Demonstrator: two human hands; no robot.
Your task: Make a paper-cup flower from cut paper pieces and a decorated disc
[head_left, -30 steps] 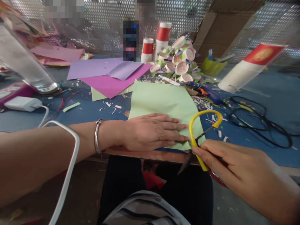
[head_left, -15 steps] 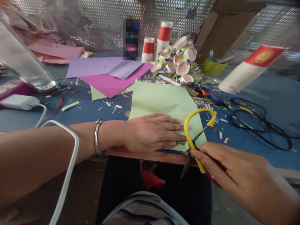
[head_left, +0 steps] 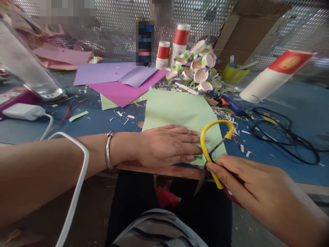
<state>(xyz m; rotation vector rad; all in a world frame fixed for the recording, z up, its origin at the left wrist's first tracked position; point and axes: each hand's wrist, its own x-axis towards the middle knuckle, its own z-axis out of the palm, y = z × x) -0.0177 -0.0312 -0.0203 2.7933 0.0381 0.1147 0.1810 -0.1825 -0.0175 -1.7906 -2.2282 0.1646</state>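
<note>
A light green sheet of paper [head_left: 180, 106] lies on the blue table at its front edge. My left hand [head_left: 169, 144] rests flat on the sheet's near part, its fingers stretched to the right. A small darker green piece shows by the fingertips. My right hand [head_left: 246, 181] is closed on a pair of scissors [head_left: 205, 144] with yellow and red handles. One yellow loop stands up over the sheet's right near corner, while a dark blade points down past the table edge. Where the blades meet the paper is partly hidden.
Purple paper [head_left: 100, 73] and magenta paper [head_left: 123, 96] lie behind. Paper-cup stacks [head_left: 267, 80], a pile of cut cup pieces [head_left: 200, 67], a blue glue gun [head_left: 235, 107] and its black cord [head_left: 290, 137] stand or lie around. A white cable [head_left: 79, 185] crosses my left forearm.
The scissors and my right hand have shifted slightly to the left. My left hand stays pressed on the green sheet.
</note>
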